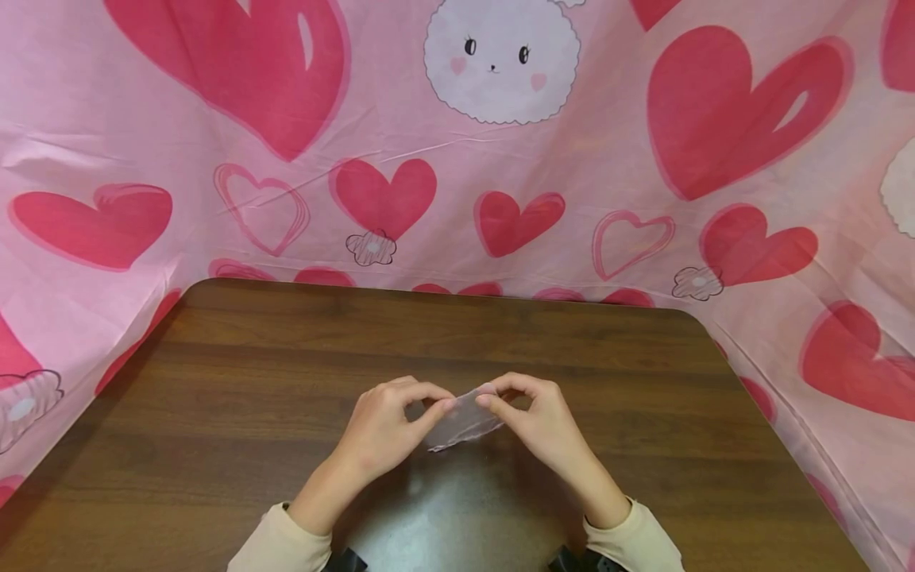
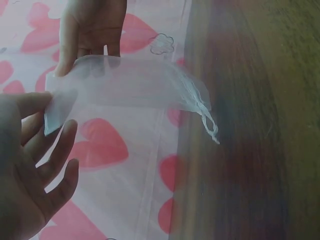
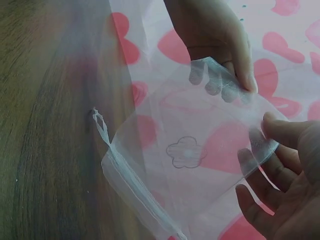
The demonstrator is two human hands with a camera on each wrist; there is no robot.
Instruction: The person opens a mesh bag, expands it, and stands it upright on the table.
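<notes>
1. While two cream fabric sleeves (image 1: 282,544) are framing the near side, one small white sheer mesh pouch (image 1: 465,421) is hanging around the scene's middle, its thin white drawstring (image 3: 129,177) dangling near left.
2. Just beyond, the bare left hand (image 1: 382,429) and bare right hand (image 1: 546,417) are pinching its far edge between thumb and fingers; light, even tension would likely be keeping the mesh flat without snagging.
3. Counting outward, I am seeing two sleeves, one drawstring loop, one pouch, two hands, one dark-brown wood-grain table (image 1: 457,338) and one pink heart-printed cloth (image 1: 400,103) hanging far behind.
</notes>
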